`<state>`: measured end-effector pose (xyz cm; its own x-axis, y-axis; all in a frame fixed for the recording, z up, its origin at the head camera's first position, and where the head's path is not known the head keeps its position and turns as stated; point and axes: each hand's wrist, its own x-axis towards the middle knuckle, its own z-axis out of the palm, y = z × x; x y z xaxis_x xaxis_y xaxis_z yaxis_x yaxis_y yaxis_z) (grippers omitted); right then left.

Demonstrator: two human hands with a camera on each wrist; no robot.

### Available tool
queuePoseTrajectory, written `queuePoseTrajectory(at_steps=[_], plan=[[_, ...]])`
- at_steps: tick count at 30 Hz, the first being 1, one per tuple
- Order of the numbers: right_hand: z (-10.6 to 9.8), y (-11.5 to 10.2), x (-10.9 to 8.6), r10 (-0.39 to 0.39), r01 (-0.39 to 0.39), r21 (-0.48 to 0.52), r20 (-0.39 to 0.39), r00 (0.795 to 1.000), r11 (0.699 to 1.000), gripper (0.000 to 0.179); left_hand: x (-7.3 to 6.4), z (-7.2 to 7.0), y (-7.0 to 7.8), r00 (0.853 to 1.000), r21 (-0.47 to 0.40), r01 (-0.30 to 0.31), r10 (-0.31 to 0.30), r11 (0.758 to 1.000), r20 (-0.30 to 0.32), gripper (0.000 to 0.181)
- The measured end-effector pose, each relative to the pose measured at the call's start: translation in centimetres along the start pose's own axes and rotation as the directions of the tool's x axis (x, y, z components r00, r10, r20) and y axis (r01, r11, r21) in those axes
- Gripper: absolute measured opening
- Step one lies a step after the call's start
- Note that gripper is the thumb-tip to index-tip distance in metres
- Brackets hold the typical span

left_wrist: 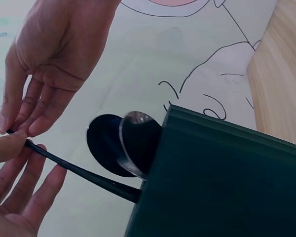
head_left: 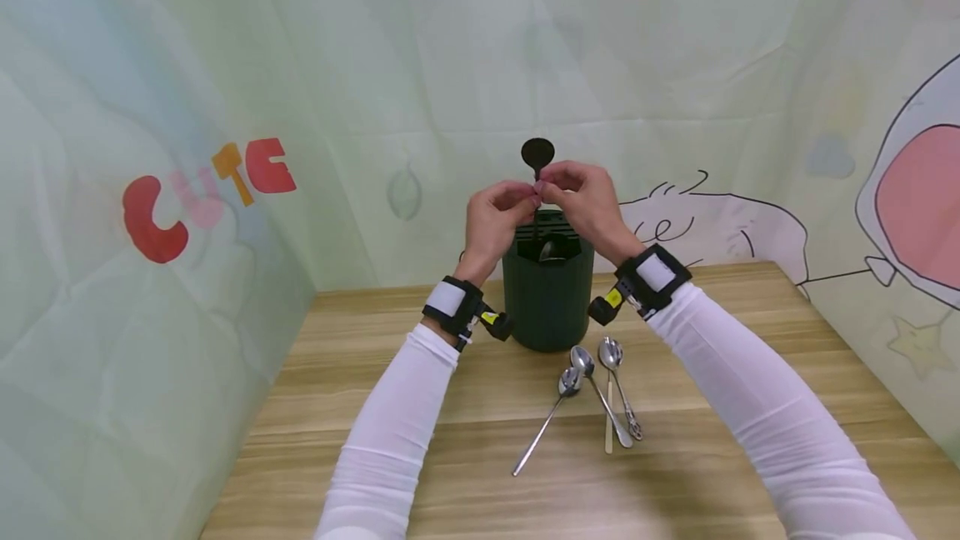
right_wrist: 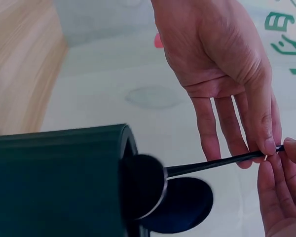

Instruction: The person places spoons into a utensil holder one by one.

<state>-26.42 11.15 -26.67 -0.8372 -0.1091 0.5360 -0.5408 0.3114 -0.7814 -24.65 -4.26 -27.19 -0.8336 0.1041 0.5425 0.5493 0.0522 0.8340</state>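
In the head view a black spoon (head_left: 537, 152) stands bowl up, its thin handle running down into a dark green holder (head_left: 547, 307). My left hand (head_left: 491, 223) pinches the handle between thumb and fingertips. Close against it, at nearly the same height, my right hand (head_left: 588, 202) pinches the same handle just under the bowl. Both wrist views show the two sets of fingertips meeting on the handle. A metal spoon bowl (left_wrist: 140, 138) and a black spoon bowl (left_wrist: 102, 143) stick out of the holder beside it. The holder hides their handles.
In front of the holder, several metal spoons (head_left: 582, 361) lie on the wooden table (head_left: 360, 415), with a pale handle (head_left: 609, 419) among them. A printed curtain (head_left: 420, 65) hangs behind and along both sides.
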Motion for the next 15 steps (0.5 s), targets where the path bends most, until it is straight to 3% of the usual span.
queuePoseTrajectory(at_steps=[8, 12, 15], plan=[[0.3, 1.8, 0.1, 0.083, -0.084, 0.020, 0.050, 0.995, 0.996, 0.015, 0.0, 0.0, -1.7, 0.999, 0.023, 0.043, -0.043, 0.999, 0.011, 0.015], [0.5, 2.5, 0.0, 0.078, -0.077, -0.026, 0.054, 0.995, 0.997, 0.013, 0.4, 0.0, -4.3, 0.999, 0.050, 0.047, -0.047, 0.998, 0.015, 0.014], [0.5, 2.9, -0.2, 0.066, -0.062, -0.066, 0.061, 0.996, 0.996, 0.013, 0.7, 0.0, -6.1, 0.999, 0.124, 0.031, -0.035, 0.992, 0.027, 0.013]])
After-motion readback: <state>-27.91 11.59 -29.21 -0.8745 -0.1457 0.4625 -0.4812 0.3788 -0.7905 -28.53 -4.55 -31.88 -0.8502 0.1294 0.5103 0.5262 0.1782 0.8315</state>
